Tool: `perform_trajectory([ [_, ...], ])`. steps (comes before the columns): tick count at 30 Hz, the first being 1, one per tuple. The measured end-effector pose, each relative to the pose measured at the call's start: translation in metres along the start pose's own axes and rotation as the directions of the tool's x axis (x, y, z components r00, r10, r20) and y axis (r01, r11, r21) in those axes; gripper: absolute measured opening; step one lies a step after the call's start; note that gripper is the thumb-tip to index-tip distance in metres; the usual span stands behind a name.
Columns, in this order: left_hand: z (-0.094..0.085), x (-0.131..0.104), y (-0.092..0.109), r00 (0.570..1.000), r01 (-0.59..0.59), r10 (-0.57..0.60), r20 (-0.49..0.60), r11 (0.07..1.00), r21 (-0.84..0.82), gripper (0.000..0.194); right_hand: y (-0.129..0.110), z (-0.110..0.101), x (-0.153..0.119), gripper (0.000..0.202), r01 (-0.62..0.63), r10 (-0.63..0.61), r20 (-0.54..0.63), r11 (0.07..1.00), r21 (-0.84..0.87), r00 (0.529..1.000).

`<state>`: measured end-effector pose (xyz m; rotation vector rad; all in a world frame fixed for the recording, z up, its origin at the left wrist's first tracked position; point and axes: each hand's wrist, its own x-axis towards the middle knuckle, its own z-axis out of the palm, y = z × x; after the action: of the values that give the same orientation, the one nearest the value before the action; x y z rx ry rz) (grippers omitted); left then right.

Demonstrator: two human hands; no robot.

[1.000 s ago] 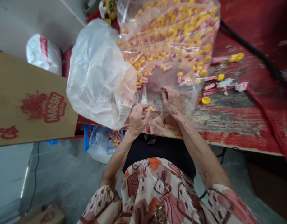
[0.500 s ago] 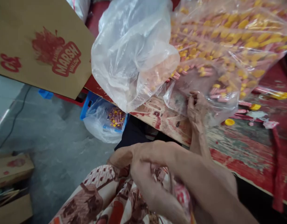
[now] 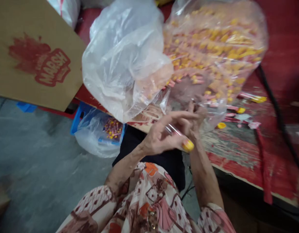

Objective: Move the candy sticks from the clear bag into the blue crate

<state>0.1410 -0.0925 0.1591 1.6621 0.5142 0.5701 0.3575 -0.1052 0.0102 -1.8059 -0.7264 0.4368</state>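
Observation:
My left hand (image 3: pixel 164 134) is closed around a clear tube (image 3: pixel 173 130) with a yellow cap (image 3: pixel 188 145), which sticks out between thumb and fingers. Its fingertips reach over my right hand (image 3: pixel 198 121), whose own fingers are blurred and partly hidden. My right hand is beside the near edge of a large clear bag (image 3: pixel 212 48) filled with small pink pieces with yellow caps. To the left, a crumpled whitish plastic bag (image 3: pixel 125 58) lies against it.
A marshmallow carton (image 3: pixel 37 55) stands at the upper left. Below it, a blue crate (image 3: pixel 77 119) holds a plastic bag of small pieces. On the red worn tabletop (image 3: pixel 236 142) lie a capped tube (image 3: pixel 252 96), a loose yellow cap (image 3: pixel 221 125) and a black cable (image 3: pixel 273 100).
My left hand has moved forward from close to the camera to my right hand, and the tube in it now shows. The view has shifted, and the bags and carton appear further left.

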Motion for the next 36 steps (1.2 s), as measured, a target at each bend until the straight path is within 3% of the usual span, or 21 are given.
perform_trajectory([
  [2, 0.006, 0.032, -0.025, 0.998, 0.016, -0.019, -0.063, 0.999, -0.05, 0.042, -0.013, 0.005, -0.004, 0.044, -0.063, 0.077, -0.064, 0.979, 0.193, 0.995],
  [5, 0.017, 0.058, -0.066, 0.994, 0.019, -0.016, -0.105, 0.999, 0.026, 0.045, -0.021, 0.014, -0.002, 0.047, -0.136, 0.096, 0.11, 0.874, 0.466, 0.989],
  [9, 0.026, 0.06, -0.1, 0.996, -0.033, 0.049, -0.077, 0.979, 0.201, 0.043, -0.019, 0.019, 0.006, 0.06, -0.282, 0.117, 0.28, 0.685, 0.672, 0.953],
  [13, 0.031, 0.058, -0.107, 0.99, -0.101, 0.124, -0.066, 0.955, 0.279, 0.036, -0.016, 0.018, 0.007, 0.056, -0.363, 0.114, 0.372, 0.597, 0.716, 0.921],
  [17, 0.03, 0.06, -0.108, 0.988, -0.135, 0.151, -0.021, 0.932, 0.336, 0.037, -0.018, 0.018, 0.001, 0.049, -0.34, 0.099, 0.357, 0.608, 0.718, 0.929],
  [23, 0.016, 0.05, -0.108, 0.991, -0.109, 0.13, -0.038, 0.933, 0.342, 0.039, -0.024, 0.02, -0.002, 0.051, -0.208, 0.058, 0.267, 0.791, 0.576, 0.962],
  [25, 0.002, 0.036, -0.108, 0.98, -0.108, 0.164, -0.112, 0.916, 0.387, 0.036, -0.021, 0.016, -0.001, 0.048, -0.121, 0.06, 0.143, 0.876, 0.466, 0.988],
  [27, -0.024, 0.013, -0.109, 0.947, -0.066, 0.205, -0.249, 0.88, 0.47, 0.033, -0.011, 0.013, 0.002, 0.044, -0.088, 0.096, -0.007, 0.944, 0.317, 0.995],
  [29, -0.06, -0.019, -0.112, 0.863, 0.067, 0.222, -0.453, 0.84, 0.538, 0.033, 0.0, 0.011, 0.006, 0.043, -0.105, 0.134, -0.103, 0.964, 0.243, 0.986],
  [31, -0.102, -0.057, -0.118, 0.709, 0.269, 0.203, -0.675, 0.807, 0.525, 0.037, 0.008, 0.01, 0.008, 0.044, -0.106, 0.136, -0.115, 0.965, 0.238, 0.984],
  [33, -0.143, -0.093, -0.127, 0.581, 0.432, 0.178, -0.794, 0.76, 0.486, 0.043, 0.01, 0.01, 0.008, 0.043, -0.109, 0.132, -0.103, 0.972, 0.207, 0.986],
  [36, -0.189, -0.12, -0.143, 0.543, 0.581, 0.169, -0.822, 0.632, 0.513, 0.045, 0.005, 0.009, 0.003, 0.04, -0.107, 0.115, -0.09, 0.99, 0.096, 0.989],
])
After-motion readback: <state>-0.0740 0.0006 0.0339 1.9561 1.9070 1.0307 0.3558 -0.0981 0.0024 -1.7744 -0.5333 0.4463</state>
